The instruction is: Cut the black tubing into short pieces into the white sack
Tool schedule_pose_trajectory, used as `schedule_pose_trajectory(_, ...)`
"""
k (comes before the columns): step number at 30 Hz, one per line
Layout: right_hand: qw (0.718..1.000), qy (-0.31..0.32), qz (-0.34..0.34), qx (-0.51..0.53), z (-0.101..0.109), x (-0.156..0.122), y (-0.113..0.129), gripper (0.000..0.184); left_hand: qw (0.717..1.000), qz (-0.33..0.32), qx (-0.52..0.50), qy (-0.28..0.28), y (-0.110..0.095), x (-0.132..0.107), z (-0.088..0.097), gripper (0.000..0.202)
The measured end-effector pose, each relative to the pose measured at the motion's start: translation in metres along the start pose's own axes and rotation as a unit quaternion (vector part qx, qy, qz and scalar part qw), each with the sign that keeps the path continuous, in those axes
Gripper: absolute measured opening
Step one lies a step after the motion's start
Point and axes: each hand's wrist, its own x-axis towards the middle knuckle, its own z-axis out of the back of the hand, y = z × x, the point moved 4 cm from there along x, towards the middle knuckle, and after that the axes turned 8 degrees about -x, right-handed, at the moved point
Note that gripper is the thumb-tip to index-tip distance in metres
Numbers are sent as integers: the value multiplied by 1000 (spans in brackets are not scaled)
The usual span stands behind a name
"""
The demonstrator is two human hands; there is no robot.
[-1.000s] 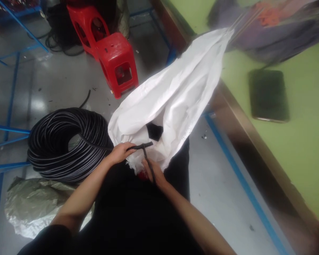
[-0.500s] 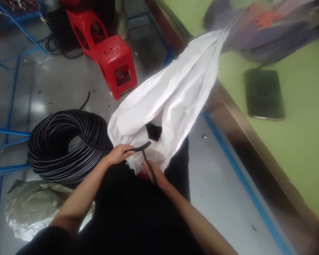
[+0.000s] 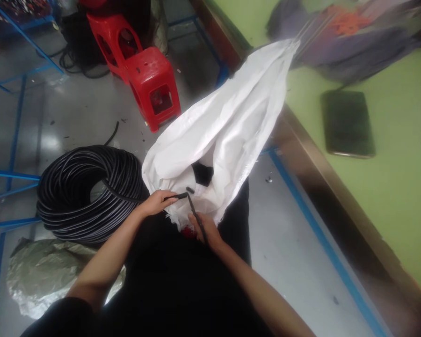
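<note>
My left hand [image 3: 157,202] is closed around the end of a black rubber hose [image 3: 181,196], which runs back to a big coil [image 3: 87,196] on the floor at left. In my right hand [image 3: 208,229] is a slim dark cutting tool, apparently scissors [image 3: 195,214], its tip touching the hose end. Just beyond that tip, a short cut piece of hose [image 3: 190,190] is apart from the rest, over the opening of a white woven sack [image 3: 210,121]. The sack lies across my lap, its far end drawn up toward the table by strings.
Two red plastic stools [image 3: 154,79] stand ahead on the floor. At right is a green-topped table [image 3: 400,187] with a dark flat device [image 3: 348,122] and purple cloth [image 3: 365,51]. A crumpled plastic bag [image 3: 45,276] lies at lower left, near blue frame bars [image 3: 12,220].
A short piece has come off the hose end and now hangs separate above the sack. The scissors' tip has moved slightly up and left; my left hand has hardly moved.
</note>
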Motion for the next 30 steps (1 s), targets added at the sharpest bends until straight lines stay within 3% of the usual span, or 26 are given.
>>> schedule_pose_trajectory(7, 999, 45, 18, 12, -5, 0, -2, 50, 997, 18, -22, -71, 4, 5, -2, 44)
schedule_pose_trajectory(11, 999, 38, 18, -12, -7, 3, -5, 51, 998, 20, -43, -46, 5, 10, -17, 61)
schedule_pose_trajectory(15, 999, 20, 15, -22, -7, 5, -5, 48, 999, 15, -46, -7, 4, 8, -26, 57)
schedule_pose_trajectory(22, 1000, 4, 16, -12, -5, 6, 0, 49, 997, 8, 62, -34, 15, 2, -17, 32)
schedule_pose_trajectory(27, 999, 22, -6, -25, -9, 6, -6, 46, 995, 21, 81, -53, 16, 1, -14, 31)
schedule_pose_trajectory(30, 999, 32, -8, -35, -10, 6, -7, 48, 996, 6, 85, -35, 13, 2, -17, 30)
